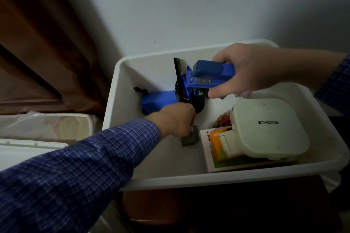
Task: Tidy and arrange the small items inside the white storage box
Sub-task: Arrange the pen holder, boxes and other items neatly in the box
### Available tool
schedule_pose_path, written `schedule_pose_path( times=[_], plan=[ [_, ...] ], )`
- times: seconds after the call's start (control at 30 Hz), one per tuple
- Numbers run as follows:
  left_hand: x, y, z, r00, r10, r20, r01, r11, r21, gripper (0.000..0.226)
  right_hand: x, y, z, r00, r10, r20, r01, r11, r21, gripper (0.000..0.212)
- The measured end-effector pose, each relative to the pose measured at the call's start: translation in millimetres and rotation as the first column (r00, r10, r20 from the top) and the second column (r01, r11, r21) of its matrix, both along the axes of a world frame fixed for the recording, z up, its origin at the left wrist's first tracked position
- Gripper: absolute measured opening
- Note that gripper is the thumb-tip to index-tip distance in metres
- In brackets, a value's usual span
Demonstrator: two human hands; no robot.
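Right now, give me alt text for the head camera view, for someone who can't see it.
Over a white storage box, the right hand holds a blue stapler above a black pen cup, while the left hand pinches a small grey block on the box floor. A cream device rests on a booklet.

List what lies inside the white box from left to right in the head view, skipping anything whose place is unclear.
Blue device → black pen cup → small grey block pinched by the left hand → orange booklet → white ERMO case.
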State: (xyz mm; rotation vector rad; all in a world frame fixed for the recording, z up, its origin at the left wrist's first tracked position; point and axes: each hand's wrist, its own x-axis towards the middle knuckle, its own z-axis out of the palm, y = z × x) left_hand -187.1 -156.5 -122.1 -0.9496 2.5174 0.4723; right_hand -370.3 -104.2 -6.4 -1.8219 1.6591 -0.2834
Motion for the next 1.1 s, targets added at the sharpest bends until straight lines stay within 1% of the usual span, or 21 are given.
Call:
schedule_pose_path(
  times=[0.13,0.23,0.4,0.47,0.5,0.57,0.67,0.7,0.73,0.8,0.87,0.93,1.0,1.1],
  plan=[
    [-3.5,18.2,-14.8,0.997,-0.07,0.031,0.074,0.986,-0.148,0.008,-4.2,0.4,-0.1,1.0,-0.009,-0.017,0.009,1.0,0.019,0.027],
    [-4.4,21.7,-14.7,0.996,-0.089,0.025,0.091,0.982,-0.168,0.011,-11.4,-2.0,-2.0,0.999,-0.042,-0.013,0.042,0.998,0.041,0.026],
    [-2.9,18.7,-17.4,1.0,-0.008,-0.011,0.007,0.996,-0.094,0.029,-18.1,-3.4,-3.8,0.998,-0.065,-0.02,0.066,0.996,0.062,0.019],
    [-2.0,18.2,-16.8,0.999,0.035,0.015,-0.034,0.997,-0.066,0.036,-19.2,-4.4,-3.7,0.997,-0.081,-0.016,0.082,0.995,0.065,0.019],
    [-1.8,18.0,-16.7,0.998,0.05,0.037,-0.048,0.998,-0.048,0.03,-20.0,-5.0,-3.4,0.996,-0.089,-0.016,0.089,0.994,0.062,0.019],
    [-1.4,16.9,-14.0,0.996,0.063,0.067,-0.063,0.998,-0.004,0.009,-21.6,-5.6,-2.6,0.995,-0.103,-0.011,0.104,0.993,0.052,0.019],
    [-2.9,13.9,0.0,0.994,0.081,0.075,-0.084,0.996,0.04,0.014,-25.8,-4.7,0.0,0.992,-0.124,0.002,0.124,0.992,0.031,0.019],
    [-3.7,12.0,7.7,0.994,0.085,0.061,-0.087,0.996,0.029,0.017,-27.4,-4.0,1.2,0.992,-0.124,0.005,0.124,0.992,0.031,0.02],
    [-3.7,10.5,17.3,0.995,0.096,0.032,-0.097,0.995,0.01,0.021,-28.7,-3.3,2.2,0.992,-0.125,0.006,0.125,0.992,0.032,0.02],
    [-3.4,8.5,39.4,0.99,0.115,-0.082,-0.119,0.991,-0.054,0.027,-31.5,-1.8,4.4,0.991,-0.13,0.0,0.13,0.991,0.025,0.02],
    [-5.7,7.6,59.2,0.966,0.124,-0.225,-0.145,0.986,-0.079,0.023,-33.9,-0.4,7.5,0.989,-0.147,-0.009,0.147,0.989,0.002,0.02],
    [-13.8,9.2,72.4,0.934,0.118,-0.338,-0.149,0.986,-0.068,0.017,-36.2,1.3,12.8,0.984,-0.179,0.004,0.179,0.984,-0.02,0.02],
    [-26.7,9.5,79.0,0.901,0.126,-0.416,-0.16,0.986,-0.047,0.012,-39.4,3.5,19.8,0.977,-0.212,0.034,0.214,0.976,-0.039,0.021],
    [-41.9,6.7,86.6,0.843,0.202,-0.499,-0.206,0.977,0.048,0.01,-47.7,7.7,28.7,0.966,-0.253,0.046,0.256,0.965,-0.059,0.023]
  ],
)
